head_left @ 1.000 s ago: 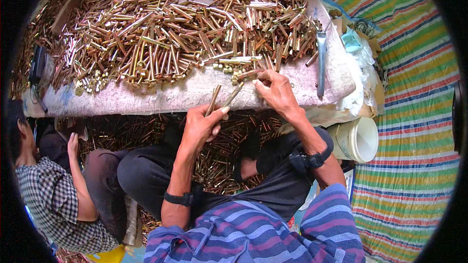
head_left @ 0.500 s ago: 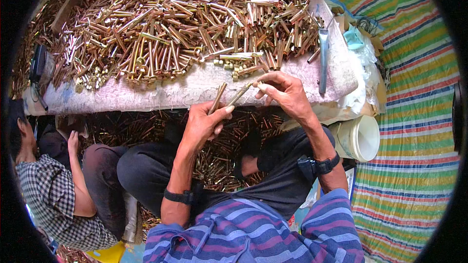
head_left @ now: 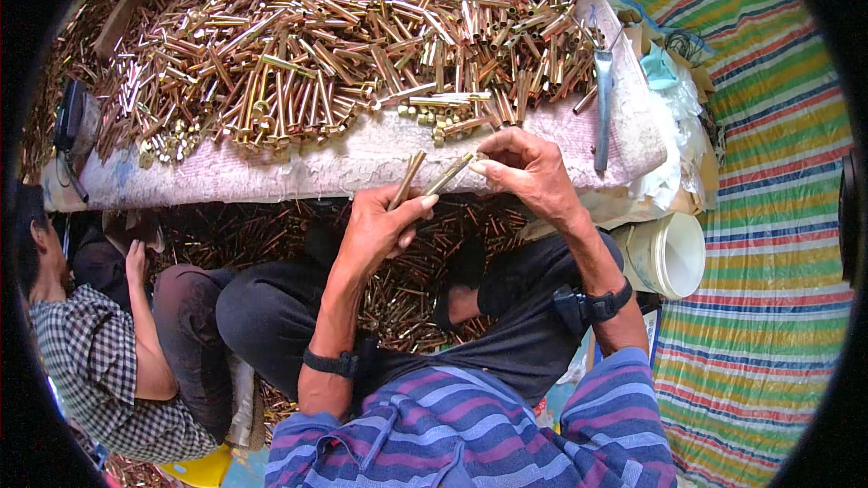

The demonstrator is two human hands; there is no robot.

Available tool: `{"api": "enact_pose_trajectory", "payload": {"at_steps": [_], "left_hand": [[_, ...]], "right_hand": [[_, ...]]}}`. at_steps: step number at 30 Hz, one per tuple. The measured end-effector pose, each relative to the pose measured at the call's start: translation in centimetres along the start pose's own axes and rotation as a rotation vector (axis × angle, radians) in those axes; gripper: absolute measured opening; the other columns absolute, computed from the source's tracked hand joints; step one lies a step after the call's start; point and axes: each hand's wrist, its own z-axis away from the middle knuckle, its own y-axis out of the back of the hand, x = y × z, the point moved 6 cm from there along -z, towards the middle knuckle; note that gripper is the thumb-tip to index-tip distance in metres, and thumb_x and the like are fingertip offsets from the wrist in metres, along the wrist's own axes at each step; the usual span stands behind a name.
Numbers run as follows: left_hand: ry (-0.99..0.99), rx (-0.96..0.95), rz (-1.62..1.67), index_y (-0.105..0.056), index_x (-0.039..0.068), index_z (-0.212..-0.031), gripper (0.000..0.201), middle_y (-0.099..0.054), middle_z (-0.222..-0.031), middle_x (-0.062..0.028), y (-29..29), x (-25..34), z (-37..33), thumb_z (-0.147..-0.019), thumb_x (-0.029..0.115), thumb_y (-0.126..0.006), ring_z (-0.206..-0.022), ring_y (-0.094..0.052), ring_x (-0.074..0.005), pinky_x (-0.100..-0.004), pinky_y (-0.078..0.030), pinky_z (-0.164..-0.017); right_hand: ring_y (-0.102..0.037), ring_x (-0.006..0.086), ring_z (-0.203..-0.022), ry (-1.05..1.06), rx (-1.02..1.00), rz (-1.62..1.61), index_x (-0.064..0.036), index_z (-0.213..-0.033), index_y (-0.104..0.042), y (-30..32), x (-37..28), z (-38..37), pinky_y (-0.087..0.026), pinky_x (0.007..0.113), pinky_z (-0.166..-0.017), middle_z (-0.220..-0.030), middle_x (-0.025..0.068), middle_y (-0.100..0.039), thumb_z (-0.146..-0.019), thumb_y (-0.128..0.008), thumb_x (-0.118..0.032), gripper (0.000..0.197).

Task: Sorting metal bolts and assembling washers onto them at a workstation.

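Note:
My left hand [head_left: 380, 226] grips a brass tube [head_left: 407, 179] that sticks up and away from the fist. A second brass tube [head_left: 449, 173] leans beside it, its upper end pinched by the fingertips of my right hand [head_left: 524, 172]. Both hands hover at the near edge of a low table [head_left: 362, 163] covered with a pale pink cloth. On the cloth lies a big heap of brass tubes [head_left: 334, 45] and small brass rings [head_left: 434, 117]. More tubes lie on the floor [head_left: 398, 298] under my hands, between my knees.
A grey metal file-like tool [head_left: 603, 108] lies on the table's right end. A white plastic bucket [head_left: 669, 255] stands at my right knee on a striped mat [head_left: 768, 217]. Another person in a checked shirt [head_left: 99, 370] sits at my left. A dark device [head_left: 68, 117] hangs at the table's left edge.
My right hand drew back from the pile toward the table's near edge and came over to the tube beside my left hand. The left hand kept its tube.

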Motion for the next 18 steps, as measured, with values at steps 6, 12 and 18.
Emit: {"api": "enact_pose_trajectory", "payload": {"at_steps": [6,12,18], "left_hand": [[-0.011,-0.012,-0.01,-0.067,0.001,-0.082,0.025,-0.054,-0.06,0.0041,0.1,0.0,0.2,-0.09,0.024,-0.074,-0.041,-0.041,-0.0031,-0.0215,-0.026,-0.036],[-0.001,-0.041,-0.026,-0.066,0.001,-0.083,0.024,-0.051,-0.058,0.0047,0.0,0.4,0.5,-0.09,0.023,-0.074,-0.041,-0.039,-0.003,-0.0221,-0.024,-0.036],[-0.005,-0.061,-0.035,-0.067,0.0,-0.088,0.021,-0.048,-0.055,0.0052,0.0,0.7,0.5,-0.09,0.02,-0.073,-0.04,-0.038,-0.003,-0.0224,-0.023,-0.037]], "right_hand": [[-0.058,0.0034,-0.074,0.107,-0.04,0.163,0.0009,-0.106,-0.07,0.0,-1.1,-0.3,-0.048,0.019,-0.066,-0.09,-0.0016,-0.065,-0.087,-0.071,0.0,0.02],[-0.058,0.0043,-0.079,0.159,-0.096,0.22,-0.0027,-0.104,-0.074,0.4,-2.0,-0.4,-0.048,0.02,-0.068,-0.092,-0.0002,-0.066,-0.084,-0.073,0.0,0.021],[-0.057,0.0064,-0.076,0.278,-0.167,0.29,-0.003,-0.104,-0.073,0.4,-2.8,-0.6,-0.047,0.022,-0.068,-0.091,0.0016,-0.067,-0.085,-0.073,-0.005,0.019]]}}
